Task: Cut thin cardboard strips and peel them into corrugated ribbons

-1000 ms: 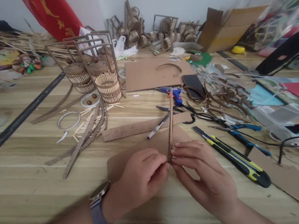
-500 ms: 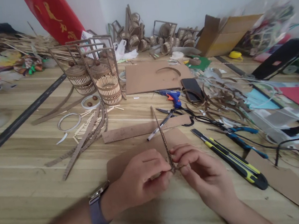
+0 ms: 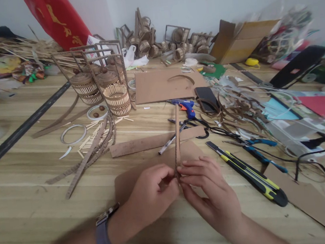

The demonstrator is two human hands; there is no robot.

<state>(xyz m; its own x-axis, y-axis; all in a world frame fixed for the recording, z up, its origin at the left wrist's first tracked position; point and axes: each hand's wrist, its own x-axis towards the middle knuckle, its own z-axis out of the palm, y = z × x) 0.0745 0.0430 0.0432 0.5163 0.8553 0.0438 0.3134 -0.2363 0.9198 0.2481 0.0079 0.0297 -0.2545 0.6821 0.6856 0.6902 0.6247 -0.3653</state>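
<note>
A narrow strip of brown corrugated cardboard (image 3: 177, 136) points away from me, its near end between my two hands. My left hand (image 3: 151, 195), a watch on its wrist, pinches that near end. From the other side, the fingers and thumb of my right hand (image 3: 209, 189) press on the same end. The very tip of the strip is hidden by my fingers. Under the hands lies a flat cardboard piece (image 3: 125, 183). Behind the strip are a pen (image 3: 168, 145), a wider cardboard strip (image 3: 138, 144) and black-handled scissors (image 3: 200, 124).
To the right lie a yellow-black utility knife (image 3: 247, 175) and blue-handled pliers (image 3: 264, 153). A blue glue gun (image 3: 189, 109) and a phone (image 3: 207, 99) are further back. At the left stand small slatted baskets (image 3: 117, 99) in frames, near rings and thin sticks.
The strip has turned so that more of its flat side shows. My right fingers have closed in from the right and now lie straighter against its near end. The view has shifted slightly.
</note>
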